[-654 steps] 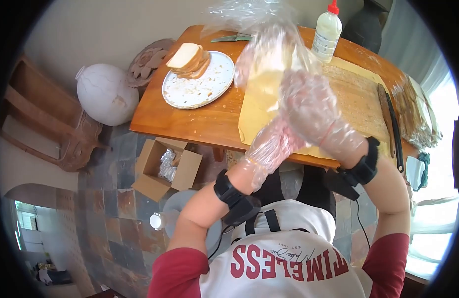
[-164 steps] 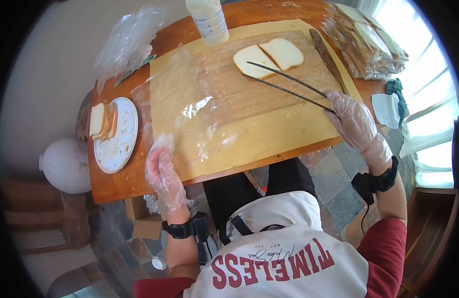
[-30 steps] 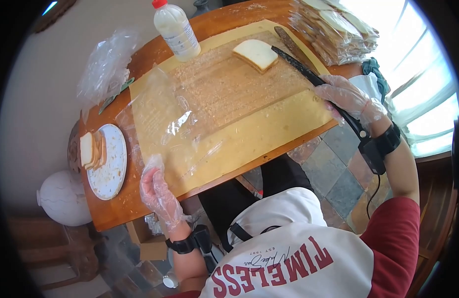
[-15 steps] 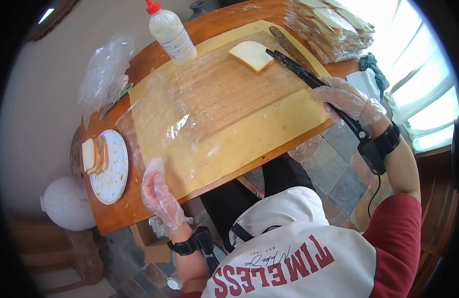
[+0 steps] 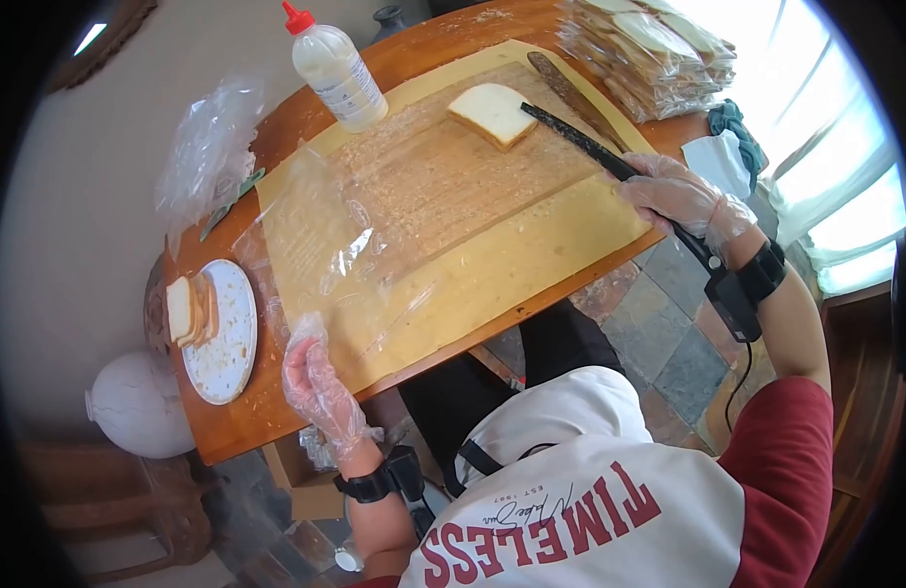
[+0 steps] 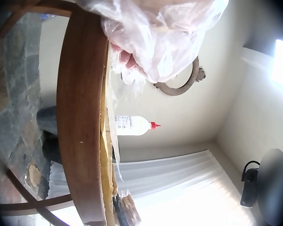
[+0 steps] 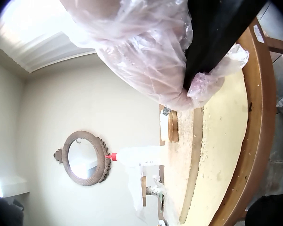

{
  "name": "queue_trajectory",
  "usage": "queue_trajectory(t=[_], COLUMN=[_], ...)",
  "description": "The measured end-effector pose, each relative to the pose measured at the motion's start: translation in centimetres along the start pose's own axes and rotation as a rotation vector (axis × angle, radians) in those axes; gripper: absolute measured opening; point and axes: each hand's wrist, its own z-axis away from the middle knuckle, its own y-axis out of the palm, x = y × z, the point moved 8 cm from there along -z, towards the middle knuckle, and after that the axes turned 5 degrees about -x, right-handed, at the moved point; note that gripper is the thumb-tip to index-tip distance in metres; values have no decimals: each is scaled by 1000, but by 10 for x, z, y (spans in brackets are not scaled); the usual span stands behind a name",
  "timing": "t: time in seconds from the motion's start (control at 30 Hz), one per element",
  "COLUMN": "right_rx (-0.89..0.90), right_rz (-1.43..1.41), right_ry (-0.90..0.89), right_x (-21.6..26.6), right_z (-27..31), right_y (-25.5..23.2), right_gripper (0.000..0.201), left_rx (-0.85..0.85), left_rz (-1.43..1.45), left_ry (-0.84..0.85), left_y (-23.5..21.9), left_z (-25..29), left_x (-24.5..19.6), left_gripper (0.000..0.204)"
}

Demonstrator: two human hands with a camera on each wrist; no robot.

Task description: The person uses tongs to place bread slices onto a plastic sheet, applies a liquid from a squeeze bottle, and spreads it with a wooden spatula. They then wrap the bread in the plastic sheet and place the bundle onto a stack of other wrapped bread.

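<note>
My right hand [image 5: 673, 196], in a clear plastic glove, grips long black tongs [image 5: 590, 147]. Their tips meet the right corner of a stack of white bread slices [image 5: 492, 113] lying on the wooden board [image 5: 443, 186]. From the right wrist view, the gloved fingers [image 7: 151, 66] wrap the dark tongs [image 7: 212, 37]. At the table's front left, my gloved left hand [image 5: 320, 382] has curled fingers and pinches the near edge of a clear plastic bag [image 5: 325, 235], which lies spread over the board's left part. The left wrist view shows its fingertips [image 6: 127, 59] partly hidden by the loose glove.
A white plate [image 5: 222, 333] with crumbs and stacked bread slices [image 5: 186, 309] stands at the left. Behind the board is a red-capped bottle [image 5: 340, 78]. Bagged bread [image 5: 649, 54] is piled at the back right. A brown flat strip [image 5: 570, 93] lies along the board's right edge.
Several seconds ago two slices lay side by side under spread tongs; now they are stacked, with the tongs seen edge-on at the corner. Over the last second both hands stay nearly still.
</note>
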Motion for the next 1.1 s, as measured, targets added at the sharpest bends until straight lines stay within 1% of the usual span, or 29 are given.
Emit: queue_trajectory(t=[0.1,0.2,0.3,0.43,0.53,0.63,0.73,0.77,0.87,0.97,1.0,1.03,1.1], right_rx=[19,-50,-4,-23,-12,15,66,77,100,132,141,144,112], right_rz=[-57,-18,-56,-116,-193,-395,-434,-434,-431,-427,-422,-418,-442], right_ry=[17,73,132,139,127,238,281,266,223,171,144,119,131], right_x=[-3,-11,-26,-39,-43,-54,-55,-54,-48,-45,-44,-44,-48], right_z=[11,33,58,84,98,115,119,117,108,98,96,94,86], right_y=[3,1,2,3,5,16,29,31,38,42,42,42,44], right_gripper=[23,24,27,29,29,31,30,32,36,39,40,41,44], left_rx=[0,1,10,0,-6,-19,-28,-29,2,27,94,132,248], left_rz=[4,-15,-32,-26,-22,27,42,39,-76,-64,-150,-70,-350], left_ry=[-5,-3,9,1,-13,-42,-45,-38,28,69,122,92,349], left_y=[-1,-3,-2,0,0,-2,-9,-12,-21,-30,-30,-25,-14], left_z=[0,-1,-1,0,0,1,3,3,2,-1,-3,-1,0], left_x=[4,6,3,0,-2,-6,-13,-16,-27,-25,-26,-25,-30], left_gripper=[14,14,14,14,15,16,16,17,17,19,22,29,42])
